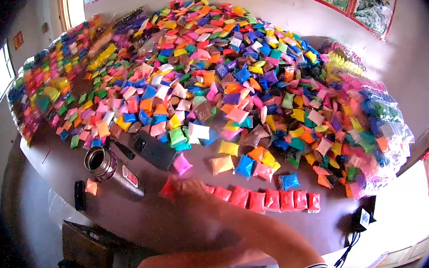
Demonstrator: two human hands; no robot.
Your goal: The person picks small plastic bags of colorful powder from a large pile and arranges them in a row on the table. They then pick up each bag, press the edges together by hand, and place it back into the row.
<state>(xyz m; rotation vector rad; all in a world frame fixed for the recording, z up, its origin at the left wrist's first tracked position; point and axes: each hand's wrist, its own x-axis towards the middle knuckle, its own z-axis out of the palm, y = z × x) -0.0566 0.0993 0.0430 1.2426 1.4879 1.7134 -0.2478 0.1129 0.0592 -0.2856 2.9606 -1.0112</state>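
My right forearm reaches up and to the left across the table. My right hand [192, 187] is at the left end of a row of several red packets [257, 201], blurred, with its fingers closed on a small red packet [168, 188]. My left forearm [194, 264] lies low along the near edge and passes behind the right forearm, which hides my left hand. A pink packet [182, 164] lies just beyond my right hand. Orange, blue and yellow packets [228, 148] lie loose beyond the row.
A large heap of small coloured packets [236, 87] covers the table's far side, with bagged packets [391, 135] at the right. An open steel flask [114, 172], a dark flat case [154, 151] and a black object [80, 196] stand left. A black device with cables [364, 218] is at the right edge.
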